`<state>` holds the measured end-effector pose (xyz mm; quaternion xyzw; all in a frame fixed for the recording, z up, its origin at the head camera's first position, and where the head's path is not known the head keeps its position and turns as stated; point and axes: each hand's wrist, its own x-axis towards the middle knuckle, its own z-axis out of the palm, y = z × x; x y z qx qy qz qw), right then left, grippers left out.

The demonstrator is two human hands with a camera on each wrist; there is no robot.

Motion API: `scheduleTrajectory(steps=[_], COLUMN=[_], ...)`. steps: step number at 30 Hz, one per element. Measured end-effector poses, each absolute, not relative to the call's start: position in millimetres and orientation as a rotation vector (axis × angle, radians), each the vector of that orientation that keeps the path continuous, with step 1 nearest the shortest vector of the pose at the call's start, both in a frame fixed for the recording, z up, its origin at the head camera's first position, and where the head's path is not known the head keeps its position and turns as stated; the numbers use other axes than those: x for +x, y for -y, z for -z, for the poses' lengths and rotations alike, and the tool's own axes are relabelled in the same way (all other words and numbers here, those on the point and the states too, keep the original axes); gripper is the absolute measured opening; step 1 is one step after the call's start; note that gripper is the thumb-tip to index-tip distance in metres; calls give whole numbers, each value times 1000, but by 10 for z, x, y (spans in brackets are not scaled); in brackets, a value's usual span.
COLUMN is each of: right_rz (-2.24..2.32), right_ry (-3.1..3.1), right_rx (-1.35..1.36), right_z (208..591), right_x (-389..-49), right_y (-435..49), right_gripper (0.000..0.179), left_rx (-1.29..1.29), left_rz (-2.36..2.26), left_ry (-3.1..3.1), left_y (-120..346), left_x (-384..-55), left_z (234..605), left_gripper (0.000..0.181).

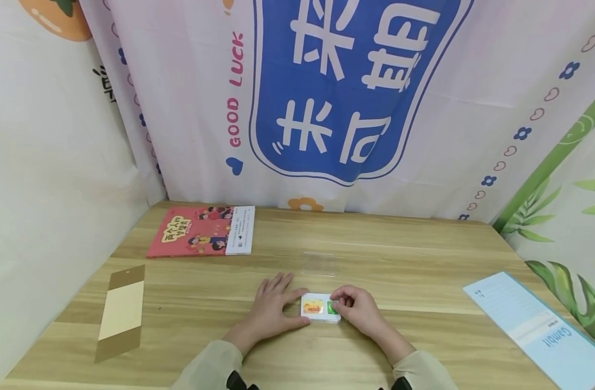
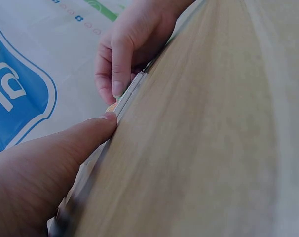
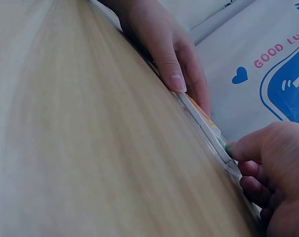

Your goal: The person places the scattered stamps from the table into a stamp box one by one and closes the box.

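Note:
A small flat white rectangular block (image 1: 327, 306) lies on the table, with an orange-yellow picture (image 1: 313, 306) and a green sticker-like patch (image 1: 332, 307) on top. Clear plastic shows along its lower edge in the right wrist view. My left hand (image 1: 273, 310) holds its left end between thumb and index finger at opposite edges, the other fingers spread on the table. At the right end, the thumb and bent index finger of my right hand (image 1: 360, 311) pinch the green patch. These fingers partly cover the patch, so whether it is stuck down cannot be told.
A clear plastic rectangle (image 1: 319, 264) lies just beyond the block. A red book (image 1: 195, 233) is at the back left, a brown-and-cream folded card (image 1: 122, 309) at the left. On the right lies a light blue "Gambit" sheet (image 1: 531, 319). Printed cloth (image 1: 195, 108) hangs behind the table.

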<state>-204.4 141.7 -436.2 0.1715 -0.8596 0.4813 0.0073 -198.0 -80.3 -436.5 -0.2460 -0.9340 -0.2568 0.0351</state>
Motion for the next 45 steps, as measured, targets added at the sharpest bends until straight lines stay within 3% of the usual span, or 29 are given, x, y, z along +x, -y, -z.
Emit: scheduleTrajectory(steps=[11, 18, 26, 32, 45], right_rz=[-1677, -1674, -1470, -1483, -1233], right_ry=[2623, 2602, 2735, 2830, 2843], right_rx=[401, 338, 367, 414, 478], right_z=[4308, 4051, 4115, 4186, 4284], right_x=[-2033, -2119, -2511, -2697, -2792], right_y=[-1429, -1517, -1565, -1569, -1567], right_gripper=[7, 15, 46, 63, 62], left_rx=[-764, -670, -515, -442, -409], left_rz=[808, 941, 1098, 1097, 927], left_ry=[2857, 2814, 2778, 2841, 2899], left_y=[798, 870, 898, 863, 776], left_x=[-1968, -2101, -2492, -2684, -2803], left_z=[4344, 4300, 4258, 4268, 4343], left_gripper=[66, 71, 63, 68, 66])
